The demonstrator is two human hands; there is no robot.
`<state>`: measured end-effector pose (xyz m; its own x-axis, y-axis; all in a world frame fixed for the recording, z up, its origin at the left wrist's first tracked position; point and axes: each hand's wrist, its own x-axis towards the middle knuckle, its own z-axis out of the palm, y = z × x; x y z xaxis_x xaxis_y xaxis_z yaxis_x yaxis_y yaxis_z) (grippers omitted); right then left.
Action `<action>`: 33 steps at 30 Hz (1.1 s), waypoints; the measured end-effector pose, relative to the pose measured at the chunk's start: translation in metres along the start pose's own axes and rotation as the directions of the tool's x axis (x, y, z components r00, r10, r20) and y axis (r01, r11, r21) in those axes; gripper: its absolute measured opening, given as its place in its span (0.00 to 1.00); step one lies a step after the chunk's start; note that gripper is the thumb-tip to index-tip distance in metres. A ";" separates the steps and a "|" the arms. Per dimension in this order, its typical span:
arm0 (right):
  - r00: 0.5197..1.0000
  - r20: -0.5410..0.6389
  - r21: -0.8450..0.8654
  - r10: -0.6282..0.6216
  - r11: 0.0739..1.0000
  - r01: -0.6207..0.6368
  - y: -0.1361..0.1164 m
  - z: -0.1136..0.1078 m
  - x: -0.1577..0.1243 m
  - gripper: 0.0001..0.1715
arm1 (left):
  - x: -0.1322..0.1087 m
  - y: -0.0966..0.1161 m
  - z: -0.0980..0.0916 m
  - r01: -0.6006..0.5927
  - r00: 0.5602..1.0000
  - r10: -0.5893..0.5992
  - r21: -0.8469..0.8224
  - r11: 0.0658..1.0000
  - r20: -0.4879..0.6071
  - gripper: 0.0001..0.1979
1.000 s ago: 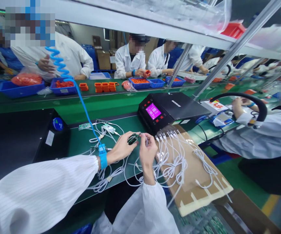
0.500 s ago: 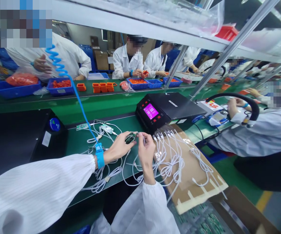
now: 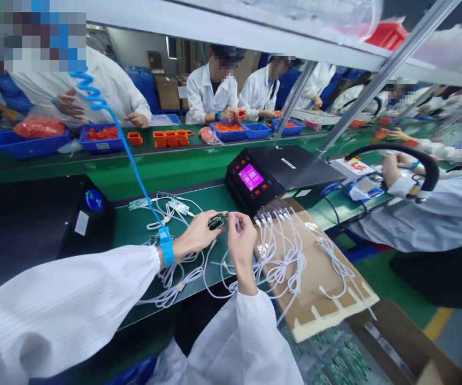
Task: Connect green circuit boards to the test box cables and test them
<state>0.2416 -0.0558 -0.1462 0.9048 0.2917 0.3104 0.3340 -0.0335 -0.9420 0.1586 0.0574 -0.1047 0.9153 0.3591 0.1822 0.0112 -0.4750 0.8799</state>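
The left hand (image 3: 197, 232) is holding a dark green circuit board (image 3: 217, 221) between thumb and fingers, above the green table (image 3: 214, 199) and between its near and far edges. The right hand (image 3: 241, 238) is closing in a narrow pinch at the board's right end, where the fingertips are gripping what looks like a white cable end (image 3: 237, 225); the fingers are covering the joint, so I cannot tell whether the plug is sitting fully home. The joining of board and cable therefore seems to be in hand, with nothing showing it as finished. Toward the table's far edge, 2 pale boards are lying apart from the hands: the right pale board (image 3: 178, 207) is meeting a white plug at its end, so that connection appears done, while the left pale board (image 3: 138, 203) is showing no connection I can confirm. A tied white cable bundle (image 3: 181, 287) is resting at the table's near edge. To the right, a row of white plugs (image 3: 273, 216) is standing along the front of the black box with a lit screen (image 3: 251, 177), and those leads are looping over a cardboard sheet (image 3: 315, 305). Near that sheet's lower right edge, 1 loose cable end (image 3: 323, 290) is lying unjoined, and below the sheet more green boards (image 3: 343, 363) are lying with no cable visible on them.
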 end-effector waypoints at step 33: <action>0.753 0.651 -0.649 0.093 0.582 0.490 0.026 -0.075 -0.059 0.11 | 0.008 0.035 -0.017 0.673 0.716 -0.683 -0.404 0.620 0.142 0.09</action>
<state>0.2162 -0.1454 -0.1792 0.5404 0.8390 0.0635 0.8091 -0.4974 -0.3128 0.1595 0.0578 -0.0648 0.7050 0.4674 -0.5334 0.4600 0.2711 0.8455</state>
